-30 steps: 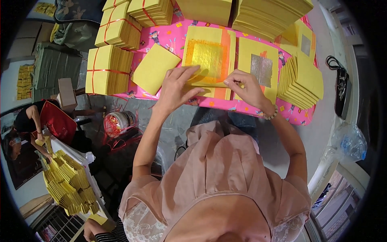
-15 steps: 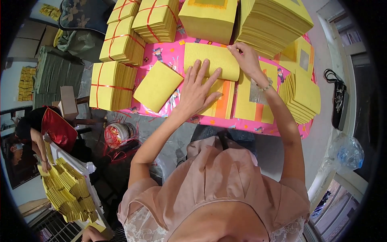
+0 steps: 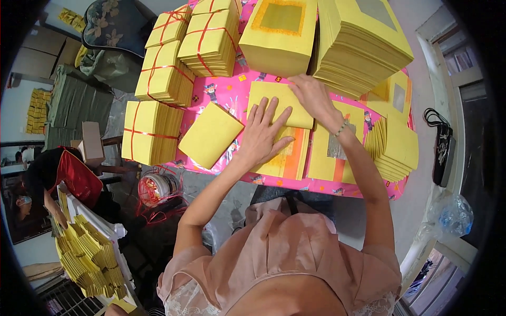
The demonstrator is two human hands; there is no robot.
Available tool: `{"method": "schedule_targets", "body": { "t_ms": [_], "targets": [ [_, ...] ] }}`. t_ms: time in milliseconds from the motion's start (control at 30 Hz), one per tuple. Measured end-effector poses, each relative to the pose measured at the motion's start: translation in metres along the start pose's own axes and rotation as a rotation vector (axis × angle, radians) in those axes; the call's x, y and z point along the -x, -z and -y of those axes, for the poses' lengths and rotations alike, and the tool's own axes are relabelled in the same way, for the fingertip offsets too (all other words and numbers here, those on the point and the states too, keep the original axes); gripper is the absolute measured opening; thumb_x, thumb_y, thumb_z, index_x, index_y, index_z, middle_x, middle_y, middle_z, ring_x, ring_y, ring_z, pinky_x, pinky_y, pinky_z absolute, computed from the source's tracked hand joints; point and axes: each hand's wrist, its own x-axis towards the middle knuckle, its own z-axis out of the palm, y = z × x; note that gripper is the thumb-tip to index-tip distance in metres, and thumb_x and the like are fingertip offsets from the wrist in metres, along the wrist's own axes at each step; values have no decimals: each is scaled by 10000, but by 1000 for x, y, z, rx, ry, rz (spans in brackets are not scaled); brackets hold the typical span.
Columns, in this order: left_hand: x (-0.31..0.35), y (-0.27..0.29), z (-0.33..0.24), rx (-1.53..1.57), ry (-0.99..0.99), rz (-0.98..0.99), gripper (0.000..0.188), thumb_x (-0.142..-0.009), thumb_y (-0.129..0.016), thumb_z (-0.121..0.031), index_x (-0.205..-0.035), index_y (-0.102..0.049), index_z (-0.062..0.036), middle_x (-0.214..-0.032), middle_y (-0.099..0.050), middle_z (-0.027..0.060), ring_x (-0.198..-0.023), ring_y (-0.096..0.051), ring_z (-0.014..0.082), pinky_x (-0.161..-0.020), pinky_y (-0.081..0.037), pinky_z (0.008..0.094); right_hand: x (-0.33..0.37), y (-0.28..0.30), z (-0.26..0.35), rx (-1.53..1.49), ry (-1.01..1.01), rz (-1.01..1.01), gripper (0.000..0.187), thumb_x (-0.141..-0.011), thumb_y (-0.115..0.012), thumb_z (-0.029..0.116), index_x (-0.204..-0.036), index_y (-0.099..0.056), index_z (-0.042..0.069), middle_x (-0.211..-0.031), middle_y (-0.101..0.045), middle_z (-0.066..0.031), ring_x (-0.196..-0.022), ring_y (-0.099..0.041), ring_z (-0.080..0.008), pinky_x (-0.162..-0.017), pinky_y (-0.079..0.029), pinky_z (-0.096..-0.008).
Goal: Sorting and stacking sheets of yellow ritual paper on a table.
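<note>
A yellow paper sheet (image 3: 284, 100) lies folded over, its upper layer covering the far part of a yellow sheet with an orange band (image 3: 292, 152). My left hand (image 3: 262, 134) rests flat with fingers spread, the fingertips on the folded layer. At the far right edge of that layer my right hand (image 3: 315, 100) has its fingers bent and held together, closed on the paper's edge. Beside my right forearm is another yellow sheet with a silver square (image 3: 334, 147). To the left of my left hand lies a folded yellow piece (image 3: 211, 135).
Red-tied yellow paper bundles (image 3: 150, 134) line the table's left side. Tall paper stacks (image 3: 363, 50) stand at the back; a fanned pile (image 3: 398, 142) sits right. The cover (image 3: 327, 188) is pink. Another person's hand (image 3: 60, 218) is over paper bundles at lower left.
The sheet's raised, curved layer now lies flatter. My right hand has gone from pinching its far right corner to pressing along its far edge, slightly left. The whole view has shifted, showing more of the far table.
</note>
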Motion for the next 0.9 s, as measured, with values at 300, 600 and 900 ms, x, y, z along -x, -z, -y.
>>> {"method": "schedule_targets", "body": {
  "t_ms": [300, 600, 900],
  "targets": [
    [2, -2, 4, 21, -6, 13, 688, -909, -596, -511, -1485, -419, -177, -1527, -330, 233, -1412, -279, 463, -1155, -233, 571, -1, -8, 4, -38, 4, 154, 297, -940, -595, 214, -1137, -647, -1, -1016, -645, -186, -1004, -604, -364, -885, -479, -458],
    [2, -3, 4, 38, 3, 39, 667, -920, -582, -513, -1483, -426, -190, -1533, -330, 228, -1420, -271, 461, -1156, -233, 569, 2, -14, 9, -2, -26, 168, 296, -924, -620, 187, -1158, -614, 7, -1065, -617, -162, -1036, -587, -343, -904, -466, -457],
    [1, 1, 2, 54, 26, 80, 649, -924, -586, -500, -1488, -436, -215, -1554, -315, 204, -1439, -253, 448, -1153, -235, 572, 10, -12, 20, 51, 5, 103, 323, -929, -589, 161, -1203, -567, -9, -1105, -572, -171, -1045, -558, -345, -926, -454, -441]
  ]
}}
